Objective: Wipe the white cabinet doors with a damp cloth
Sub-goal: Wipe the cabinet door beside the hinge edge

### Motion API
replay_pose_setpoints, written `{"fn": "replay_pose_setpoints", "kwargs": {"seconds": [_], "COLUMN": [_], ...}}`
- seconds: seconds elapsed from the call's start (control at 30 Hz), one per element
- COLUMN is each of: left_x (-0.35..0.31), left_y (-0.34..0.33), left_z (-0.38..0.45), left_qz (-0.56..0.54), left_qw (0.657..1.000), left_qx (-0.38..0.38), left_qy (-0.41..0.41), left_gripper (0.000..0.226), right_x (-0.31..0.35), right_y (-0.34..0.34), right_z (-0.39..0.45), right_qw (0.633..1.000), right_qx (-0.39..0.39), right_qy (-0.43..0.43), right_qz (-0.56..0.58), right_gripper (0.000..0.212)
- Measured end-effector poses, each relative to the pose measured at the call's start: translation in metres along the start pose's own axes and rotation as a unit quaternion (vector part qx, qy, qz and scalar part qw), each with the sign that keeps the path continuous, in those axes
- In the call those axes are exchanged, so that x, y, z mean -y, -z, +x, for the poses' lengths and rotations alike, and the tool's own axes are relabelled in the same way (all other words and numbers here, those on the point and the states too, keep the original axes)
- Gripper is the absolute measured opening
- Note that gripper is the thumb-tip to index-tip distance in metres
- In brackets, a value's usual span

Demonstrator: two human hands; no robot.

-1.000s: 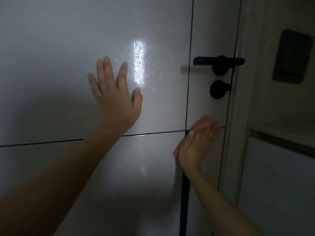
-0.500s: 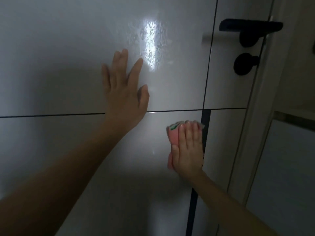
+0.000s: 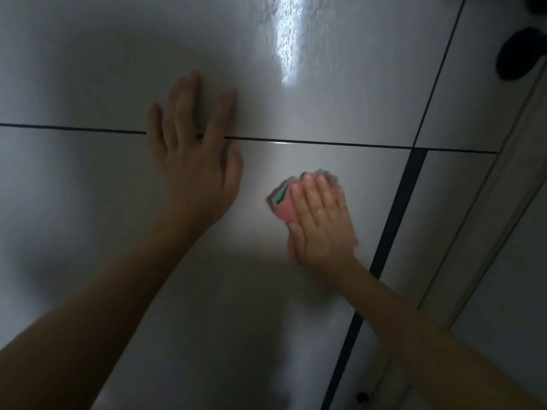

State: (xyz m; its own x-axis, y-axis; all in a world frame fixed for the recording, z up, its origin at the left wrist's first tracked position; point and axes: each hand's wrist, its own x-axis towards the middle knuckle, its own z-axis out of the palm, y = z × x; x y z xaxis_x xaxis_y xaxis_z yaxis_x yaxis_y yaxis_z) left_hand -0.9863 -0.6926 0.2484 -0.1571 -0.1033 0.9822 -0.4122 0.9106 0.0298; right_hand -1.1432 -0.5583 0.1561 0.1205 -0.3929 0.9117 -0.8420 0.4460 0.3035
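The white glossy cabinet door (image 3: pixel 88 217) fills the view, split by a thin dark horizontal seam and a dark vertical gap on the right. My left hand (image 3: pixel 192 161) lies flat on the door with straight fingers across the horizontal seam. My right hand (image 3: pixel 321 220) presses a pink cloth with a green mark (image 3: pixel 282 202) flat against the lower panel, just left of the vertical gap. Most of the cloth is hidden under the hand. A wet streak shines on the upper panel.
A black round lock knob (image 3: pixel 521 54) sits at the top right on the narrow door panel (image 3: pixel 461 84). A pale door frame (image 3: pixel 488 232) runs diagonally down the right side, with another light surface beyond it.
My right hand has carried the cloth leftward off the vertical gap onto the lower panel. The view has tilted down and closer; the black handle has left the frame. My left hand stays flat.
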Motion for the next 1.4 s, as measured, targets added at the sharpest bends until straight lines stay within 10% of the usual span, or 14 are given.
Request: {"fn": "replay_pose_setpoints", "kwargs": {"seconds": [0.2,0.4,0.63,0.83,1.1,1.3,1.4], "left_x": [0.037,0.05,0.095,0.113,0.159,0.191,0.209], "left_y": [0.013,0.02,0.035,0.041,0.053,0.06,0.07], "left_z": [-0.019,-0.044,-0.066,-0.116,-0.146,-0.165,-0.179], "left_qz": [-0.015,-0.023,-0.051,-0.077,-0.097,-0.062,-0.059], "left_qw": [0.998,0.997,0.987,0.977,0.956,0.947,0.938], "left_qx": [-0.004,0.007,-0.022,-0.024,-0.04,-0.034,-0.025], "left_qy": [0.054,0.076,0.153,0.199,0.273,0.312,0.341], "left_gripper": [0.055,0.055,0.052,0.051,0.05,0.058,0.062], "right_x": [-0.002,0.036,0.055,0.101,0.167,0.199,0.193], "right_y": [-0.004,0.002,0.0,-0.012,-0.024,-0.03,-0.023], "right_z": [0.054,0.051,0.137,0.059,0.176,0.115,0.183], "right_qw": [0.952,0.997,0.995,0.937,0.985,0.843,0.9], "right_qx": [-0.125,0.015,-0.066,0.1,-0.005,0.147,0.079], "right_qy": [-0.279,0.07,-0.076,0.329,0.162,0.501,0.412], "right_qz": [-0.009,-0.008,-0.029,-0.058,-0.057,-0.13,-0.12], "right_gripper": [0.054,0.055,0.059,0.058,0.059,0.055,0.056]}}
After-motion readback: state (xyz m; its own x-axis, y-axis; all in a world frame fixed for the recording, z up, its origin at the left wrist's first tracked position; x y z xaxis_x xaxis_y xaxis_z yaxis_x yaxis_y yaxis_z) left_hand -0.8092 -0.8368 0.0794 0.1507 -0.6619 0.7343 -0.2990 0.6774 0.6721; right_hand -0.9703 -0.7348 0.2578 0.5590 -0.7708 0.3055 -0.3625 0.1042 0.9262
